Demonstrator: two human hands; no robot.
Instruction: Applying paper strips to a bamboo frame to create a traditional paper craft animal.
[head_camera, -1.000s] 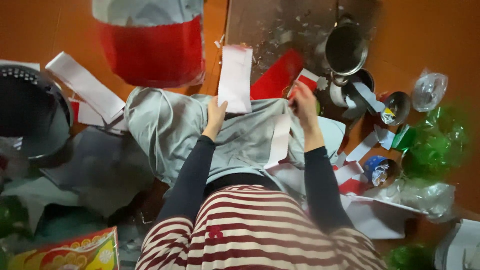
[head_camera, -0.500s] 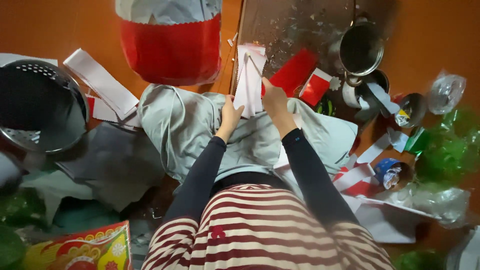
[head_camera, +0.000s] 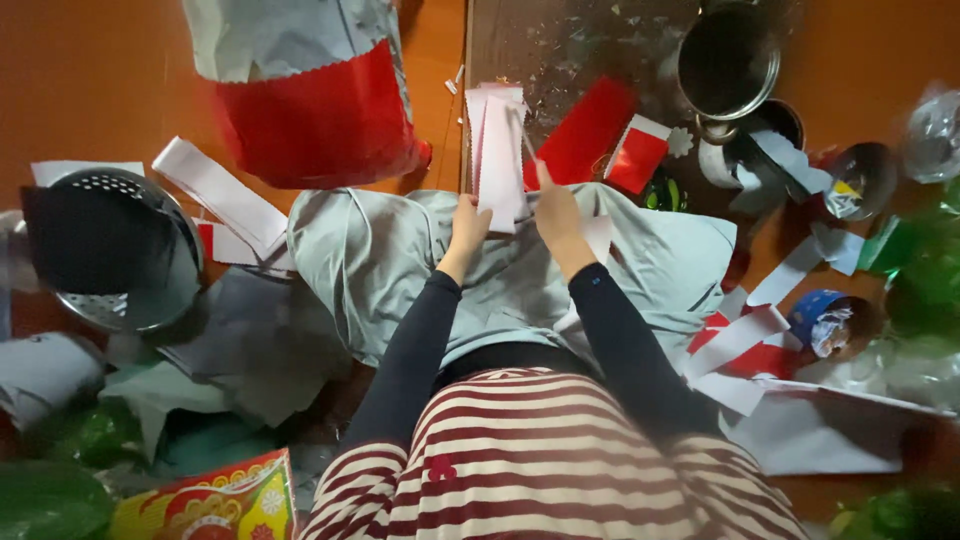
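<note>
Head view looks straight down on a person sitting among scraps; the left hand (head_camera: 468, 222) pinches the lower edge of a stack of white paper strips (head_camera: 497, 150) held over the grey cloth (head_camera: 400, 270) in the lap, while the right hand (head_camera: 556, 210) is closed beside it on what may be a thin tool, too blurred to name. I judge the paper light, limp and easily torn, best pinched low near its edge; compared with half a second ago, the strips sit squarer and both hands closer together.
</note>
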